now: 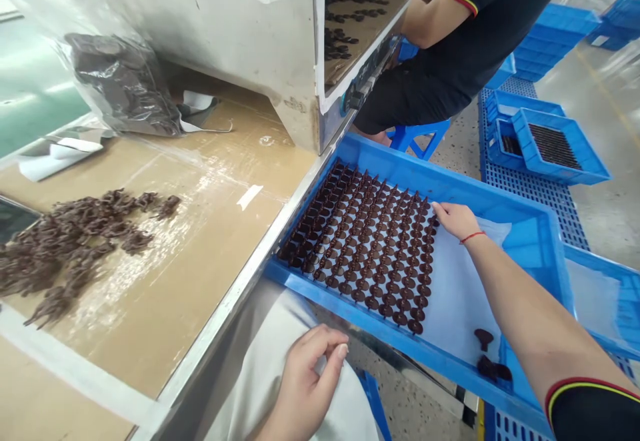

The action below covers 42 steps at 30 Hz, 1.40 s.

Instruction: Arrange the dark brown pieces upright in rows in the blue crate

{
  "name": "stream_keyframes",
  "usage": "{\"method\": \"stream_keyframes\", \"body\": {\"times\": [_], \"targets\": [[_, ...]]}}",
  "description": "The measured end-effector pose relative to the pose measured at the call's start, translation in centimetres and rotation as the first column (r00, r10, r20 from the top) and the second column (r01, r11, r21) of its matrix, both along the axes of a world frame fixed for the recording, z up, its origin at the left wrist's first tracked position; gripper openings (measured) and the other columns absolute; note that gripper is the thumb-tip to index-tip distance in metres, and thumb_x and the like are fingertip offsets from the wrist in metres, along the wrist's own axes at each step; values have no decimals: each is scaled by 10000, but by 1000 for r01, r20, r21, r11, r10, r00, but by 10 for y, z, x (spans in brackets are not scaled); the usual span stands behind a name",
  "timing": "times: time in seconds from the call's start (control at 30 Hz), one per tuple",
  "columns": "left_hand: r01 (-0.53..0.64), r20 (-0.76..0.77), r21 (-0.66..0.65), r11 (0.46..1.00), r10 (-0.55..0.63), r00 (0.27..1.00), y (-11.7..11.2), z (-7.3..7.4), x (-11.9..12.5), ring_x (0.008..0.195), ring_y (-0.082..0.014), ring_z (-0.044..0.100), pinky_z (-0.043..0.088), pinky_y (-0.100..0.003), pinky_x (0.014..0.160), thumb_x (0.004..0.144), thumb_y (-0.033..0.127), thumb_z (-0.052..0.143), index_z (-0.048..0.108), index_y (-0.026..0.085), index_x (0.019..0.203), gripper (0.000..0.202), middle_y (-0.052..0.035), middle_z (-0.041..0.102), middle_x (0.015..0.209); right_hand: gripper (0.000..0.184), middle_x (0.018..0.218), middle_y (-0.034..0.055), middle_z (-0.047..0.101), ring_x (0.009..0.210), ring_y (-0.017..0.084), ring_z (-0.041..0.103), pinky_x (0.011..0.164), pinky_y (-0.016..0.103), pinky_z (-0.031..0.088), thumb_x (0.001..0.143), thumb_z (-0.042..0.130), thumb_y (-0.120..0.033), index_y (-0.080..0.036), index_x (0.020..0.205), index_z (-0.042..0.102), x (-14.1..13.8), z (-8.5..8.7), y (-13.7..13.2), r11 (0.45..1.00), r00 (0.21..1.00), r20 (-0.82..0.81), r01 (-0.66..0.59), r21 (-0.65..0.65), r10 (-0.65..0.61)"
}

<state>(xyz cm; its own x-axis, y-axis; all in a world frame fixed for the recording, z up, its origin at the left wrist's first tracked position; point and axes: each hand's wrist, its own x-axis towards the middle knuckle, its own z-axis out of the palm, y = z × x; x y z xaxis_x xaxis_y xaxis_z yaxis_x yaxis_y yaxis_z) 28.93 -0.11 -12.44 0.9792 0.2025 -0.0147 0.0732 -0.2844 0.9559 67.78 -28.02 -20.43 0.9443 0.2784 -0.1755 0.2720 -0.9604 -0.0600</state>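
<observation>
Busy shop floor here: speckled flooring, blue crates [597,171] off to the right, and a co-worker [480,48] in a dark shirt with red-and-yellow sleeve trim on the far side of a big metal box [225,21]. The tan worktop [225,248] has a messy heap of brown parts [90,234] on its left, plus a clear bag [120,88] stuffed with more brown stuff farther back.

The main thing is the rows of brown discs [380,248], lined up on a white sheet [453,288] in the left part of a blue tray [440,178], right beside the worktop's edge. A few loose brown pieces [483,339] lie in the tray's near right corner.

Right hand [457,220], red string [473,236] on the wrist, is at the far end of the rightmost row. Honestly can't tell if its grip is closed on a disc. Left hand [313,381] hovers over the pale-covered lap, fingers curled, thumb and index tips together, nothing visible between them.
</observation>
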Motion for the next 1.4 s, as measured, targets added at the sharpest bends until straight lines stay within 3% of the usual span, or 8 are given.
{"method": "stream_keyframes", "body": {"times": [1.0,1.27,1.4], "targets": [[-6,7,33,999,5,1000,-1,3,1,683,-154,607,464,-242,661,977,253,547,665,198,881,162,-1,642,742,292,943,43,648,878,179,630,837,367,524,1022,544,-407,-143,952,647,-7,0,3,993,996,-11,-90,75,91],[-14,39,81,997,11,999,-2,-1,2,662,-155,618,478,-238,635,971,252,554,674,198,889,155,-2,649,730,293,997,55,637,878,187,633,825,380,533,1027,534,-404,-143,1129,619,-11,0,-1,986,999,30,-17,163,12],[-9,39,91,996,6,999,-2,-1,2,657,-158,624,486,-238,627,967,254,561,676,197,886,152,-6,656,732,294,973,50,639,848,179,637,801,366,541,1030,530,-404,-139,1123,616,-15,-5,-2,979,999,38,16,203,-24]]}}
